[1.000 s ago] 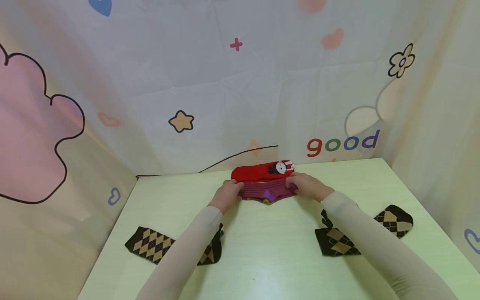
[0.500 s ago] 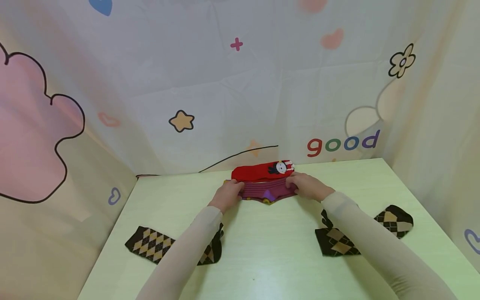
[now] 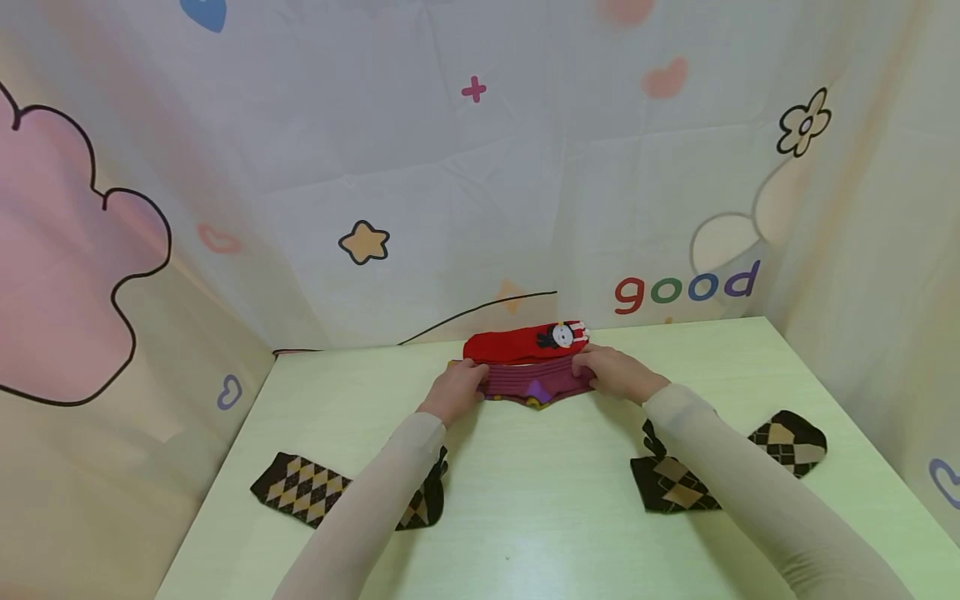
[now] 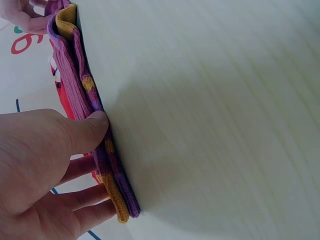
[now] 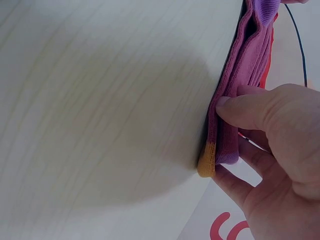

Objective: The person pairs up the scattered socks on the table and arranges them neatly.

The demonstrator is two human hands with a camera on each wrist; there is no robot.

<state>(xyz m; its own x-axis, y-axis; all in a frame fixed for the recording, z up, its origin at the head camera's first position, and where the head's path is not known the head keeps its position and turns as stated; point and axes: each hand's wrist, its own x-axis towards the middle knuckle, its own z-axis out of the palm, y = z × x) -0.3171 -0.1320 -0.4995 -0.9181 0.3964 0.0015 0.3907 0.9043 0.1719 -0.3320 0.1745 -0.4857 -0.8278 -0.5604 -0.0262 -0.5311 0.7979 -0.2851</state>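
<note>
Near the centre of the head view, toward the back edge of the tabletop (image 3: 510, 492), folded purple ribbed socks (image 3: 517, 381) are lying lengthwise across the frame, with a violet patch and mustard trim showing along the lower side. Left hand (image 3: 453, 392) is pinching their left end; in the left wrist view its thumb (image 4: 89, 131) is pressing on the knit, and the other fingers (image 4: 95, 196) are reaching behind it, slightly spread. Right hand (image 3: 618, 373) is pinching the right end the same way, thumb in front, fingers behind, as the right wrist view is showing. Just above the purple socks, a red sock bundle (image 3: 498, 345) is lying almost parallel, its white-faced figure sitting at the right end. At lower left, dark argyle socks (image 3: 303, 489) are passing beneath the left sleeve (image 3: 360, 517); at lower right, a second argyle group (image 3: 675, 487) is partly hiding beneath the right sleeve (image 3: 765, 492). Behind, a printed curtain (image 3: 480, 192) is hanging, lettered "good" at right.
</note>
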